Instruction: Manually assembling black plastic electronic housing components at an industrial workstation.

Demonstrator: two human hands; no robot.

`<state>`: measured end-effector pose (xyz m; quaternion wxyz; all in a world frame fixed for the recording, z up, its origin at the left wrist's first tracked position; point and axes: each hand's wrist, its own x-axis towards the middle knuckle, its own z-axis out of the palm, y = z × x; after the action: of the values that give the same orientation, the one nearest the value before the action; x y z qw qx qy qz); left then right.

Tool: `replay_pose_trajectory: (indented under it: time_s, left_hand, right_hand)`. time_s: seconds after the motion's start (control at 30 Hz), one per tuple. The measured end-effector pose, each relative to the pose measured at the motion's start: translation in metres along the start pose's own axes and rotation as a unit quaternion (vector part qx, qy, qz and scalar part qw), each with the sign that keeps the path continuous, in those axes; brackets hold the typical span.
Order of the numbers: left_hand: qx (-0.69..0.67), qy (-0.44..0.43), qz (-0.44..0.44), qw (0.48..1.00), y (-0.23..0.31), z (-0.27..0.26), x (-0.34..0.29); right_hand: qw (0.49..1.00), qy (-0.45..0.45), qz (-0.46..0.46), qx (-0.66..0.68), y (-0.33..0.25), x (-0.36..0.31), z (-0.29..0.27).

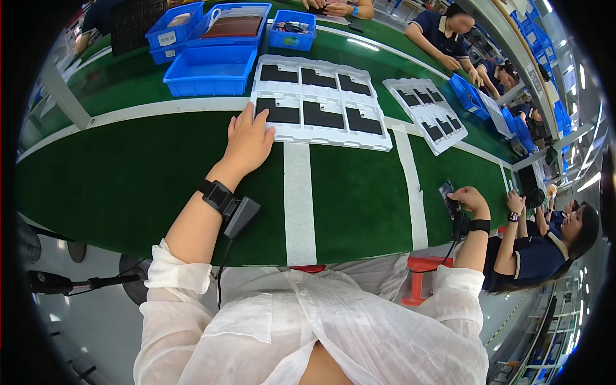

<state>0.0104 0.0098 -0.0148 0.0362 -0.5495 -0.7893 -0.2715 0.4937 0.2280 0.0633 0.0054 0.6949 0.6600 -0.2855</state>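
Observation:
My left hand (250, 141) rests at the near left corner of a white plastic tray (333, 136), its fingers stretched out and apart. Several flat black L-shaped pieces (324, 114) lie in the tray's recesses, in two rows. Off to the right, low over the table, my right hand (471, 200) is closed with its fingertips pinching a dark, glossy flat piece (447, 196). What that piece is exactly is too small to tell. Each of my wrists carries a black strap with a device on it.
A second white tray (443, 144) with black pieces lies at the right. Blue bins (208, 70) stand at the far left, beside a smaller blue box (292, 32) of small items. White strips (298, 205) cross the green table (160, 167). Co-workers sit along the far and right sides.

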Motion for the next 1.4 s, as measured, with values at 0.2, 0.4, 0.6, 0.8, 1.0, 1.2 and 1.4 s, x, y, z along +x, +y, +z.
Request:
replay_pose_trajectory:
  time_s: [0.2, 0.4, 0.6, 0.8, 1.0, 1.2, 1.4]
  left_hand:
    - [0.005, -0.003, 0.002, 1.000, 0.003, 0.000, 0.001]
    - [0.003, 0.001, 0.005, 1.000, 0.000, 0.001, 0.001]
    - [-0.001, 0.007, 0.009, 1.000, 0.001, 0.001, 0.001]
    - [0.008, 0.003, 0.001, 1.000, -0.003, 0.000, -0.003]
    - [-0.007, 0.006, 0.006, 1.000, 0.000, 0.001, 0.003]
    - [-0.014, 0.003, 0.003, 1.000, 0.000, 0.004, 0.001]
    - [0.012, 0.007, 0.008, 1.000, -0.001, 0.002, 0.002]
  right_hand:
    - [0.992, 0.059, -0.092, -0.054, 0.019, -0.002, 0.005]
    - [0.998, 0.041, -0.033, 0.028, 0.010, -0.022, 0.007]
    - [0.976, 0.084, -0.143, 0.145, 0.012, -0.033, 0.018]
    - [0.913, -0.179, -0.299, 0.213, -0.119, -0.111, 0.069]
    - [0.816, -0.338, -0.468, -0.032, -0.190, -0.157, 0.155]
    - [0.797, -0.133, -0.590, -0.013, -0.181, -0.150, 0.169]
    - [0.786, -0.079, -0.612, -0.044, -0.150, -0.147, 0.177]
